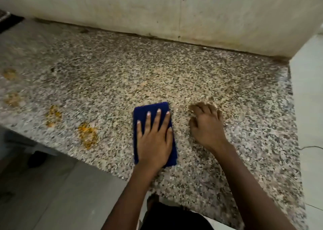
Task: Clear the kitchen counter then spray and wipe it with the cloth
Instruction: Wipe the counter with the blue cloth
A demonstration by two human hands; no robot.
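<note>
While right hand (206,124) rests loosely curled, straight left fingers (158,119) press the cloth (139,112) beneath.

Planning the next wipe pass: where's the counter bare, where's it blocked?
Bare: the counter between the wall and both hands. Crowded: the stains at the front left edge; left hand flat on the cloth; right hand beside it.

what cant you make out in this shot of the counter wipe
Head view, the only one:
- Counter under the blue cloth: covered by the cloth and the left hand pressing flat on it.
- Right hand fingertips: blurred, contact with the counter unclear.
- Dark object at far left: cut by the frame edge.
- Yellow spills: too blurred to identify.
</note>
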